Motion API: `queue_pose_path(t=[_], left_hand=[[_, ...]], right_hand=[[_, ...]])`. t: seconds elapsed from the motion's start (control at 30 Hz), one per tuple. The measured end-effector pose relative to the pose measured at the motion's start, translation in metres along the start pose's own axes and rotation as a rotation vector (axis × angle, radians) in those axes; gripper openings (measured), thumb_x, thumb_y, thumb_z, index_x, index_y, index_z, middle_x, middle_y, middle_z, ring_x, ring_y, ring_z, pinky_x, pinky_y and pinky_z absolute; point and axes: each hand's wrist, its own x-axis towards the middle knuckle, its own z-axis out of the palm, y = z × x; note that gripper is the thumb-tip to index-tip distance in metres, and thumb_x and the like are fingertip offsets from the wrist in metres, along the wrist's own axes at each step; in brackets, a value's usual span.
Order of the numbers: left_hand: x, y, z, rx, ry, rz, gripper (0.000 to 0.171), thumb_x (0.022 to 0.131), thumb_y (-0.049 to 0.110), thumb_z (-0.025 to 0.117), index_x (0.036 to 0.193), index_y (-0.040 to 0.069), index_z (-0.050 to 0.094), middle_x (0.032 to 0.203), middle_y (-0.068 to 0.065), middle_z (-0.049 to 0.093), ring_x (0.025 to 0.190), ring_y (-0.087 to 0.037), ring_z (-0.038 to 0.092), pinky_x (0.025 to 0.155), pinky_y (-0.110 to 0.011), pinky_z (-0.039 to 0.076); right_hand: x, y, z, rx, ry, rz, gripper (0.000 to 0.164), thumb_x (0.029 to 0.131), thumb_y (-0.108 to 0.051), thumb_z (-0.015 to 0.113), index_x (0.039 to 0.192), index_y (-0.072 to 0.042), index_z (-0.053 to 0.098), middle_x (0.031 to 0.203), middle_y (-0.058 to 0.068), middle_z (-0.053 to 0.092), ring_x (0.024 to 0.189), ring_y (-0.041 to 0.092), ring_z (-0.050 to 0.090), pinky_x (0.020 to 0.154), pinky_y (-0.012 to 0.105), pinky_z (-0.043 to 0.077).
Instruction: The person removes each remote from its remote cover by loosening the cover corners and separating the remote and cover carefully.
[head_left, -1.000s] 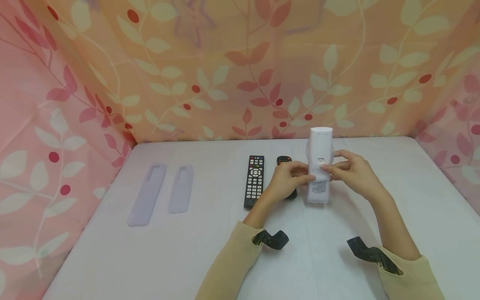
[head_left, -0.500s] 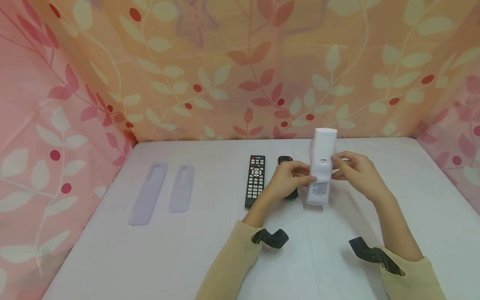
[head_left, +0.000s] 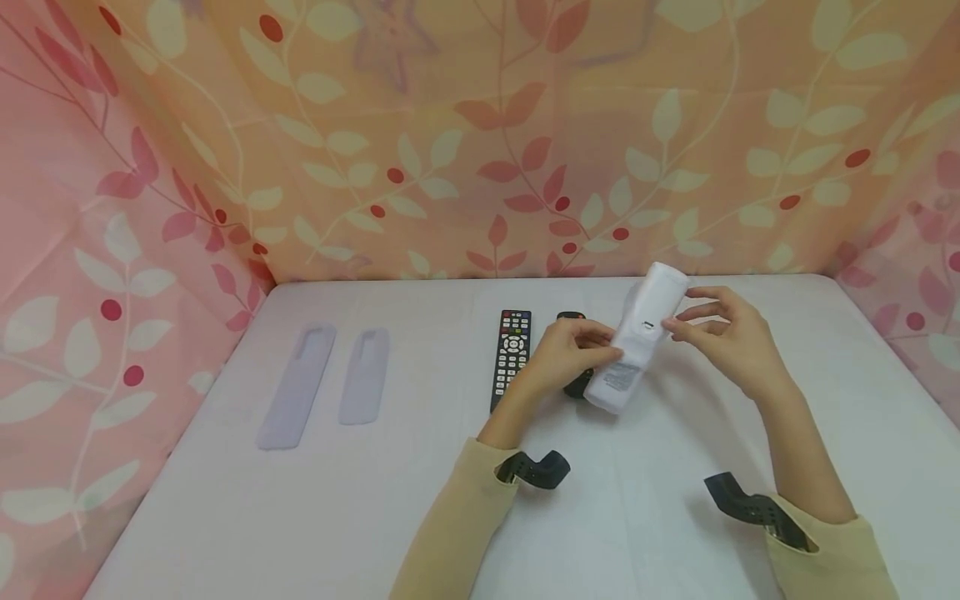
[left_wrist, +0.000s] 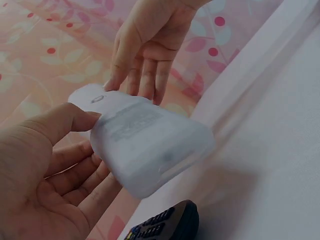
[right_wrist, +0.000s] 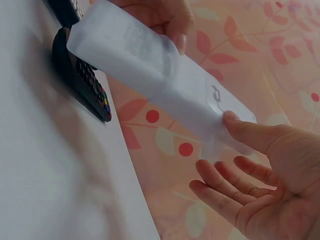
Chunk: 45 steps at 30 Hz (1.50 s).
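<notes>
A white remote control (head_left: 636,333), back side up and inside a translucent sleeve, is held tilted above the table, its upper end leaning right. My left hand (head_left: 567,357) pinches its left edge, thumb on the back. On the other side, my right hand (head_left: 731,337) touches the back with its thumb (right_wrist: 250,134) near the small latch mark. The other right fingers (right_wrist: 220,195) are spread below, loosely bent and seemingly apart from the remote. A loose flap of the sleeve (right_wrist: 212,149) sticks out beside the fingertips. The remote's button side is hidden in the head view.
A long black remote (head_left: 512,350) lies left of my left hand. A smaller black remote (right_wrist: 85,82) is partly covered by that hand and the white remote in the head view. Two translucent sleeves (head_left: 298,387) (head_left: 365,377) lie at the left on the white table (head_left: 225,517).
The white remote has turned clockwise, from nearly upright to leaning right. My right thumb lifted off earlier and now touches its back again. The other remotes and sleeves lie where they were.
</notes>
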Motion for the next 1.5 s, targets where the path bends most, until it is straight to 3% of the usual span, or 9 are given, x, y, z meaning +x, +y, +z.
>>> queue_pose_path(t=[0.33, 0.53, 0.77, 0.9, 1.03, 1.1, 1.17, 1.3, 1.5], left_hand=[[-0.001, 0.000, -0.009, 0.015, 0.001, -0.015, 0.025, 0.094, 0.010, 0.078, 0.118, 0.001, 0.079, 0.104, -0.009, 0.077, 0.085, -0.006, 0.066, 0.075, -0.019, 0.054], [-0.002, -0.001, -0.015, 0.033, -0.002, -0.003, 0.025, 0.097, 0.013, 0.075, 0.121, 0.005, 0.079, 0.108, -0.005, 0.077, 0.089, -0.007, 0.066, 0.077, -0.021, 0.055], [-0.003, -0.001, -0.019, -0.009, 0.001, 0.015, 0.025, 0.099, 0.011, 0.072, 0.123, 0.006, 0.079, 0.116, -0.008, 0.077, 0.091, -0.008, 0.065, 0.078, -0.020, 0.054], [-0.003, -0.001, -0.019, -0.039, 0.008, 0.022, 0.024, 0.100, 0.012, 0.073, 0.122, 0.004, 0.079, 0.117, -0.009, 0.078, 0.091, -0.008, 0.066, 0.078, -0.020, 0.055], [-0.004, -0.001, -0.020, -0.051, 0.045, 0.008, 0.022, 0.099, 0.015, 0.075, 0.118, 0.006, 0.080, 0.113, -0.005, 0.079, 0.091, -0.008, 0.068, 0.079, -0.020, 0.056], [-0.004, 0.000, -0.021, -0.057, 0.067, 0.002, 0.021, 0.098, 0.017, 0.077, 0.116, 0.006, 0.081, 0.110, -0.004, 0.079, 0.090, -0.008, 0.068, 0.078, -0.020, 0.055], [-0.004, 0.000, -0.022, -0.068, 0.081, 0.000, 0.021, 0.097, 0.019, 0.078, 0.114, 0.006, 0.082, 0.108, -0.004, 0.079, 0.090, -0.009, 0.068, 0.078, -0.021, 0.055], [-0.004, 0.000, -0.023, -0.082, 0.085, -0.008, 0.023, 0.095, 0.021, 0.080, 0.113, 0.006, 0.081, 0.107, -0.004, 0.079, 0.089, -0.009, 0.069, 0.077, -0.021, 0.056], [-0.007, -0.001, -0.023, -0.081, 0.058, -0.002, 0.025, 0.095, 0.019, 0.081, 0.116, 0.006, 0.081, 0.110, -0.004, 0.079, 0.091, -0.009, 0.070, 0.081, -0.022, 0.057]], right_hand=[[0.001, 0.004, -0.005, 0.061, -0.001, -0.034, 0.082, 0.090, -0.010, 0.085, 0.157, -0.009, 0.038, 0.132, 0.008, 0.047, 0.084, -0.005, 0.065, 0.073, 0.009, 0.053], [0.000, 0.003, -0.009, 0.070, -0.058, -0.066, 0.080, 0.089, -0.008, 0.086, 0.157, -0.016, 0.045, 0.131, 0.012, 0.049, 0.087, -0.002, 0.067, 0.076, 0.010, 0.055], [0.000, 0.004, -0.011, 0.048, -0.142, -0.055, 0.084, 0.088, -0.011, 0.088, 0.160, -0.016, 0.045, 0.152, 0.021, 0.043, 0.100, -0.007, 0.061, 0.080, 0.009, 0.055], [0.001, 0.005, -0.012, 0.014, -0.156, -0.040, 0.080, 0.088, -0.011, 0.088, 0.156, -0.010, 0.046, 0.153, 0.024, 0.045, 0.117, 0.023, 0.066, 0.078, 0.008, 0.053], [0.003, 0.005, -0.012, -0.010, -0.153, -0.042, 0.072, 0.090, -0.013, 0.086, 0.150, -0.005, 0.048, 0.148, 0.029, 0.049, 0.124, 0.053, 0.059, 0.077, 0.007, 0.051], [0.004, 0.005, -0.012, -0.030, -0.140, -0.041, 0.071, 0.090, -0.015, 0.087, 0.149, -0.005, 0.049, 0.143, 0.028, 0.053, 0.118, 0.046, 0.063, 0.076, 0.008, 0.052], [0.004, 0.005, -0.014, -0.050, -0.122, -0.036, 0.070, 0.090, -0.016, 0.087, 0.149, -0.006, 0.050, 0.139, 0.025, 0.055, 0.109, 0.026, 0.067, 0.075, 0.009, 0.052], [0.003, 0.006, -0.018, -0.053, -0.097, -0.027, 0.069, 0.089, -0.016, 0.088, 0.147, -0.006, 0.051, 0.133, 0.021, 0.056, 0.094, -0.007, 0.060, 0.074, 0.012, 0.053], [0.000, 0.007, -0.020, -0.029, -0.086, -0.023, 0.067, 0.087, -0.015, 0.089, 0.143, -0.005, 0.053, 0.127, 0.010, 0.058, 0.092, -0.011, 0.060, 0.073, 0.012, 0.055]])
